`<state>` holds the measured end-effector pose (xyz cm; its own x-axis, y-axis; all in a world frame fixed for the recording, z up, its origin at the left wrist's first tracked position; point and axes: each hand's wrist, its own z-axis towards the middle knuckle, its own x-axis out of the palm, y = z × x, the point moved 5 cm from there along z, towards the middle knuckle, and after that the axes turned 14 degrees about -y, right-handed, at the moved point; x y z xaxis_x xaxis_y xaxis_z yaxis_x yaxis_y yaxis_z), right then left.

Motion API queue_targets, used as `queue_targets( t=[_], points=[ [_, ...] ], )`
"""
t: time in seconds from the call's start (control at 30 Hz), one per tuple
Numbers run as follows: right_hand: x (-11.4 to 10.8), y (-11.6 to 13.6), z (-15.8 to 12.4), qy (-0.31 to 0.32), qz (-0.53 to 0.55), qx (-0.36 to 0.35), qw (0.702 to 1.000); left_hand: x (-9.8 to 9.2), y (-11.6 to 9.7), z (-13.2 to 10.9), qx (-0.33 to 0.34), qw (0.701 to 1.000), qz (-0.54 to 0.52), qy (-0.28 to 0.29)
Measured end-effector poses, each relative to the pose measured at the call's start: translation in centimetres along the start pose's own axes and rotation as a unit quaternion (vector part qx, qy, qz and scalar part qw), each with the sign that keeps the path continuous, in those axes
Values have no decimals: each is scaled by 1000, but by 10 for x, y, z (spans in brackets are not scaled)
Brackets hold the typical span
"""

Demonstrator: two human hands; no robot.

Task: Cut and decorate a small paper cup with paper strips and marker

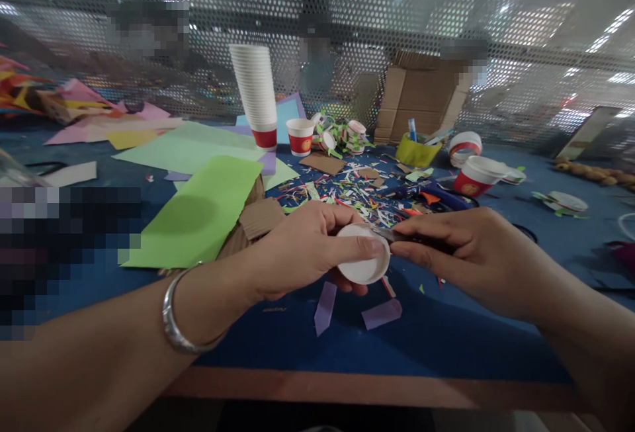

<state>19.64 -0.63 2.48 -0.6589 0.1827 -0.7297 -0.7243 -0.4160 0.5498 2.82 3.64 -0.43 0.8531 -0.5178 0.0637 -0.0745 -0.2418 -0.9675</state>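
My left hand [317, 247] is closed on the cut-off white base of a paper cup [364, 266], its thumb pressed inside the shallow round rim. Pinched in my right hand [466, 247] is a utility knife [389, 235] with a grey metal tip and a dark handle mostly hidden by the fingers. Its tip touches the upper right rim of the cup base. Below, two purple paper strips lie on the blue table: a pointed one [325, 308] and a rounded one [381, 314].
Paper scraps [352, 187] litter the table beyond my hands. Green paper [198, 214] lies left over cardboard [260, 217]. Behind stand a tall cup stack [255, 88], a single cup [300, 137] and a yellow holder [419, 153]. A blue glue gun [441, 195] lies at right.
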Motion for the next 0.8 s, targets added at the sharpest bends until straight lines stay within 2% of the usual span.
queue_targets(
  t=[0.17,0.33,0.57,0.7,0.8],
  points=[
    [0,0,-1,0,7,-1,1000,0,-1,-1,-9,1000,2,-2],
    [3,-3,0,26,1,9,1000,-3,5,3,-14,999,-10,33],
    [7,-8,0,36,-13,4,999,-4,8,5,-8,999,3,50],
    [4,-9,-2,10,-11,6,1000,-3,8,5,-6,999,-5,42],
    [3,-7,-3,3,-15,0,1000,-1,7,6,-7,998,-8,58]
  ],
)
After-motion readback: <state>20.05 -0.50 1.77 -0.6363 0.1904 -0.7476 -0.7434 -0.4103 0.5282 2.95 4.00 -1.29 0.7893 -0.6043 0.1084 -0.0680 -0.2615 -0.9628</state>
